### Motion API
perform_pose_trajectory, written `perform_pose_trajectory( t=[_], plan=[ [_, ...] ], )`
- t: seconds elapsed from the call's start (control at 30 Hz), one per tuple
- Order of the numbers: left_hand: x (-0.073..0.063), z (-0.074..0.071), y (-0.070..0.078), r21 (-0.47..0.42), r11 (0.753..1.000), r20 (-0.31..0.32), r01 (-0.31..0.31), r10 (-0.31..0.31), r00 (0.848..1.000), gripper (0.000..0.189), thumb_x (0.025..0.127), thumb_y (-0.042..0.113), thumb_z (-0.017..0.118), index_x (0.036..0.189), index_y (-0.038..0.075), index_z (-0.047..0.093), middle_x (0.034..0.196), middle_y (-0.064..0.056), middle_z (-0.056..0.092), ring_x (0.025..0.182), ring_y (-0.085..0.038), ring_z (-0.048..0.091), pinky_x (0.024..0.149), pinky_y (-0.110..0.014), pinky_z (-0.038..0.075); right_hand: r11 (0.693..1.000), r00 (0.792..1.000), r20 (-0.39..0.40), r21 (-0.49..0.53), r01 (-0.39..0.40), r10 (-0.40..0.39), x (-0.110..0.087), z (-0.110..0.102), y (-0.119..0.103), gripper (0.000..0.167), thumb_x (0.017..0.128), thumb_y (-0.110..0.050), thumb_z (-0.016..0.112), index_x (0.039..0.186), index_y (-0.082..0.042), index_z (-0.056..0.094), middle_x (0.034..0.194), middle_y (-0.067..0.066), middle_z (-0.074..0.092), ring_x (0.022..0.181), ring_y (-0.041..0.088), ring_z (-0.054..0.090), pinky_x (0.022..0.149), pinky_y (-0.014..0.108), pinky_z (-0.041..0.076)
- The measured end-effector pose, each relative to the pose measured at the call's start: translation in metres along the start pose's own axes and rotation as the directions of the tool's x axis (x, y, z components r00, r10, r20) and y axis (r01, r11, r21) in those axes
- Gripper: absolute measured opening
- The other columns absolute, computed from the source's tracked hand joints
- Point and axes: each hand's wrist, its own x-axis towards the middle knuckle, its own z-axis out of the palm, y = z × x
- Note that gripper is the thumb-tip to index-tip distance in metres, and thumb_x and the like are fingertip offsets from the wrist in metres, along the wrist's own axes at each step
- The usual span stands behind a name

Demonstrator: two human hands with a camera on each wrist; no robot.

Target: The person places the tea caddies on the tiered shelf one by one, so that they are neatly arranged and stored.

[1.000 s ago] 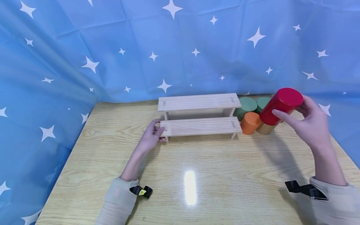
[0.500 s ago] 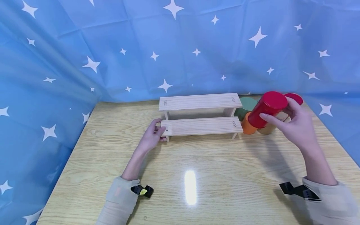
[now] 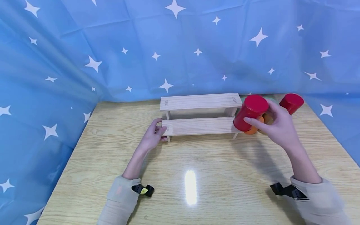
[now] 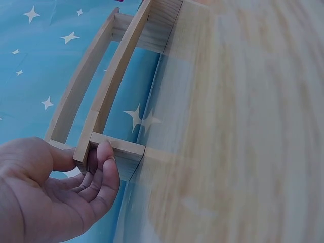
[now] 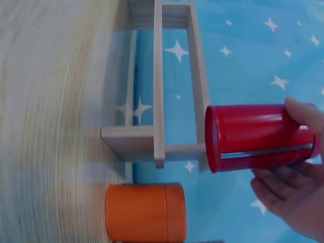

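Note:
A two-tier wooden rack [image 3: 198, 126] stands against the curtain at the table's back. My left hand [image 3: 152, 137] grips the left end of its lower board; the left wrist view shows the thumb on top and fingers curled beneath that board [image 4: 112, 83]. In my right hand [image 3: 278, 125] is a red can [image 3: 250, 113], held between thumb and fingers and slightly tilted. In the head view it overlaps the right end of the lower board. From the right wrist, the red can [image 5: 258, 135] shows raised above the lower board's level, with a silvery seam along its side.
Right of the rack stands an orange can [image 5: 144, 212], partly covered by the held can in the head view. A second red can [image 3: 291, 103] is at the back right. Green and tan cans are mostly hidden behind my right hand. A starry blue curtain [image 3: 135, 37] borders the table.
My right hand has carried the red can left, from over the group of cans to the rack's right end, uncovering the second red can. The left hand keeps its grip on the rack.

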Motion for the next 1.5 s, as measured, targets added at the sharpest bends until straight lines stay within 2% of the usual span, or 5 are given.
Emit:
perform_pose_trajectory(
  t=[0.13, 0.47, 0.77, 1.03, 1.5],
  plan=[
    [0.000, 0.000, 0.000, -0.002, 1.000, 0.001, -0.006, 0.006, 1.000, 0.049, 0.108, 0.009, 0.047, 0.154, 0.002, 0.029, 0.105, -0.019, 0.052, 0.081, -0.029, 0.066, 0.085, -0.042, 0.061, 0.997, 0.998, 0.042, 0.066, 0.037, -0.040, 0.002, 0.009, -0.002, 0.065, 0.081, 0.005, 0.081, 0.140, -0.010, 0.058, 0.126, 0.001, 0.064, 0.112, 0.016, 0.059, 0.091, 0.015, 0.049],
    [0.002, -0.003, -0.003, -0.003, 1.000, 0.015, -0.014, 0.014, 1.000, 0.048, 0.108, 0.011, 0.048, 0.153, 0.003, 0.031, 0.100, -0.015, 0.051, 0.080, -0.031, 0.067, 0.083, -0.042, 0.061, 0.997, 0.993, 0.113, 0.049, -0.052, 0.046, 0.002, 0.027, -0.010, 0.066, 0.086, -0.010, 0.081, 0.145, -0.021, 0.054, 0.130, -0.001, 0.060, 0.118, 0.013, 0.055, 0.091, 0.019, 0.050],
    [0.003, -0.003, -0.004, -0.005, 1.000, 0.015, -0.011, 0.011, 1.000, 0.050, 0.108, 0.012, 0.048, 0.154, 0.002, 0.030, 0.101, -0.016, 0.053, 0.080, -0.028, 0.067, 0.083, -0.042, 0.061, 0.999, 0.988, 0.153, 0.032, -0.024, 0.019, 0.010, 0.053, -0.019, 0.061, 0.087, -0.018, 0.083, 0.141, -0.025, 0.056, 0.124, -0.005, 0.063, 0.098, 0.014, 0.058, 0.075, 0.026, 0.051],
    [0.003, -0.003, -0.005, -0.024, 1.000, 0.019, -0.013, 0.014, 1.000, 0.050, 0.108, 0.011, 0.048, 0.154, 0.001, 0.029, 0.099, -0.014, 0.053, 0.077, -0.025, 0.066, 0.084, -0.042, 0.061, 0.999, 0.982, 0.186, 0.053, -0.009, -0.001, 0.019, 0.083, -0.023, 0.064, 0.085, -0.025, 0.084, 0.141, -0.019, 0.055, 0.124, -0.001, 0.065, 0.109, 0.019, 0.061, 0.094, 0.057, 0.050],
    [0.002, -0.003, -0.005, -0.019, 1.000, 0.017, -0.023, 0.023, 1.000, 0.050, 0.108, 0.012, 0.049, 0.153, 0.001, 0.030, 0.099, -0.015, 0.053, 0.077, -0.026, 0.067, 0.082, -0.041, 0.061, 0.993, 0.972, 0.229, 0.118, 0.019, -0.046, 0.033, 0.125, -0.031, 0.066, 0.085, -0.026, 0.084, 0.142, -0.011, 0.054, 0.124, 0.004, 0.066, 0.109, 0.023, 0.062, 0.094, 0.057, 0.052]
  ],
)
